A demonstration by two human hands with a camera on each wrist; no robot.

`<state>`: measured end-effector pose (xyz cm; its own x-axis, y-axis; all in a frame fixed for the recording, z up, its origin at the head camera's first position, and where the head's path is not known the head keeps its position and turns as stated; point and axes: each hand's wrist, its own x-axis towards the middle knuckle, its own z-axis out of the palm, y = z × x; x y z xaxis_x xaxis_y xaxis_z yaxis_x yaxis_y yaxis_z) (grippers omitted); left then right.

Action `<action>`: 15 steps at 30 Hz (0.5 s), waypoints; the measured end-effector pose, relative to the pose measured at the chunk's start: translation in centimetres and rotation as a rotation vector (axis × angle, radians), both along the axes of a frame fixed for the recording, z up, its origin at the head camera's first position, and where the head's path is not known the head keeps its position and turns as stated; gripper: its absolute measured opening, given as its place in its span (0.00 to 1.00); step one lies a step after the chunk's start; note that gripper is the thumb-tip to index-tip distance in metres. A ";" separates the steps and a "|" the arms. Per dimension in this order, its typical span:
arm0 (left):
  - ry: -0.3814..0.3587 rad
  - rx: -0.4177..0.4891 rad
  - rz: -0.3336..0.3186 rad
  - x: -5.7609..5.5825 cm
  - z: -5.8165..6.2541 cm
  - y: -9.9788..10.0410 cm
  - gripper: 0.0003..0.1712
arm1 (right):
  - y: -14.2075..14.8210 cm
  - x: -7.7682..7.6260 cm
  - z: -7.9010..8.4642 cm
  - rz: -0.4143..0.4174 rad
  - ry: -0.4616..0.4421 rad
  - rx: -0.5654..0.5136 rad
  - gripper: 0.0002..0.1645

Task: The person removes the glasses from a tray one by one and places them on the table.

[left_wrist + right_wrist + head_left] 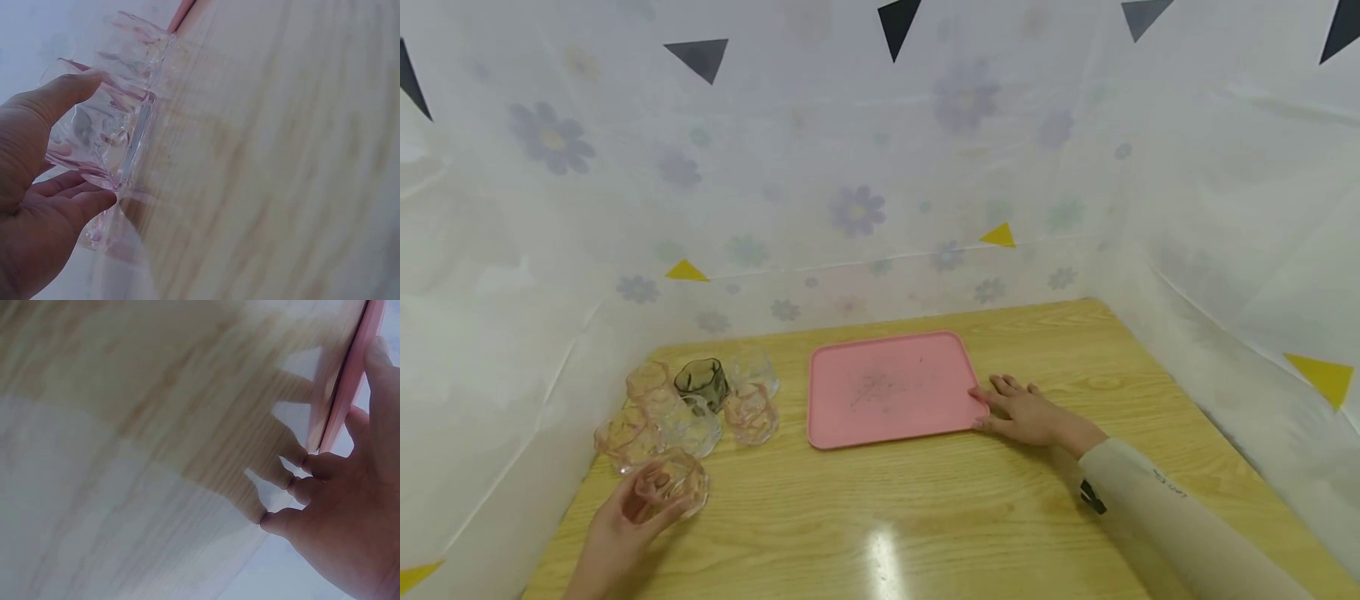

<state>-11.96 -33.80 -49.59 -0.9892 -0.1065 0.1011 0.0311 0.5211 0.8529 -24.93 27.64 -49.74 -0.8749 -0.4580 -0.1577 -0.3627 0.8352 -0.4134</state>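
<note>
My left hand (625, 525) holds a clear pink-tinted glass cup (688, 483) with a wavy rim, thumb on one side and fingers on the other. In the left wrist view this cup (94, 131) is close over the wooden table. Behind it stand several more wavy cups: a pinkish one (628, 437), a clear one (692, 429), a dark grey one (702, 383) and another pinkish one (751, 417). My right hand (1022, 412) lies at the right edge of a pink tray (887, 392), thumb and index finger touching its rim, the other fingers spread on the table.
The wooden table (925, 500) reaches back to a white sheet wall (850, 150) with flower prints and triangles. White sheets also hang along the left and right sides. Faint dark marks show on the tray.
</note>
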 end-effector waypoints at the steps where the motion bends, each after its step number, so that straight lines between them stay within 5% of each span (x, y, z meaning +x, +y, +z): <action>1: 0.002 0.004 -0.003 0.0 0.0 -0.1 0.44 | 0.0 0.0 0.0 0.001 0.000 -0.001 0.45; 15: -0.053 -0.054 0.014 0.2 0.3 -0.3 0.51 | -0.3 0.2 0.2 0.006 0.010 -0.011 0.45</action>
<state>-11.77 -34.07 -49.30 -0.9918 -0.1159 0.0546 -0.0208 0.5662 0.8240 -24.73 27.37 -49.50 -0.8734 -0.4653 -0.1441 -0.3722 0.8284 -0.4186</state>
